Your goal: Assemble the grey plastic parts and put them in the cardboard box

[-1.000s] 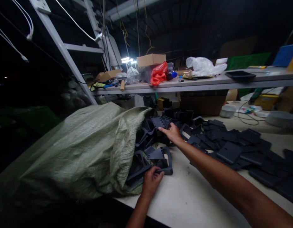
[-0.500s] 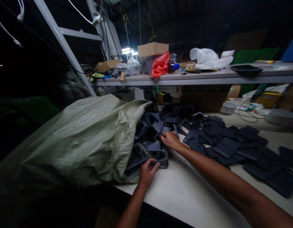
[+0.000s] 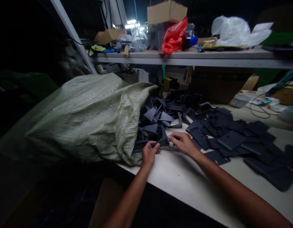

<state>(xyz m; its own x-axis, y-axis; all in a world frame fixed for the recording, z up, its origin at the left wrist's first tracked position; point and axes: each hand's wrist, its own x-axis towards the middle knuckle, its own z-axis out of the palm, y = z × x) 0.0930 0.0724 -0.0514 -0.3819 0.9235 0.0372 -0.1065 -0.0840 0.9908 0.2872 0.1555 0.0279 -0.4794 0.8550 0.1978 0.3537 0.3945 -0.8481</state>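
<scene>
My left hand (image 3: 151, 154) is closed, thumb against fingers, on the near edge of a black plastic frame (image 3: 163, 139) at the mouth of the sack. My right hand (image 3: 181, 142) is at the frame's right corner, its fingers curled in a pinch there; the exact contact is small and dark. Behind both hands, a heap of dark plastic brackets (image 3: 150, 114) spills from the green woven sack (image 3: 89, 117), which lies on its side. To the right, flat black plastic plates (image 3: 232, 140) lie in a loose pile on the pale tabletop (image 3: 175, 177).
Above the back of the table runs a shelf (image 3: 208, 59) with a red plastic bag (image 3: 174, 38), a cardboard box (image 3: 168, 12) and clear plastic bags (image 3: 234, 31). A thin black cable (image 3: 255, 114) curls at the right. The table's front edge cuts diagonally below my hands.
My right hand has come away from the brackets at the sack's mouth to the frame's corner. My left hand stays on the frame, now tilted differently. The camera view has shifted downward.
</scene>
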